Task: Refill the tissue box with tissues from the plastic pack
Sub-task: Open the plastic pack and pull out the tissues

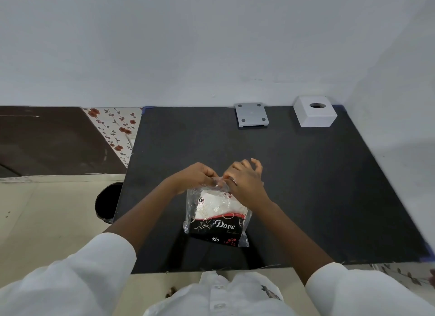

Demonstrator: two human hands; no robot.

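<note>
A clear plastic pack [215,218] of white tissues, printed black and red with "Dove", stands on the black table [306,186] near its front edge. My left hand [195,175] and my right hand [244,181] both pinch the crumpled plastic at the pack's far top end. The white tissue box [315,114], with a round hole in its top, sits at the table's far right corner. A grey square base plate [251,114] with four dark feet lies upside down to the left of the box.
A white wall runs behind the table and along its right side. A black round bin [107,204] stands on the floor left of the table. A flower-patterned board [115,130] leans at the left.
</note>
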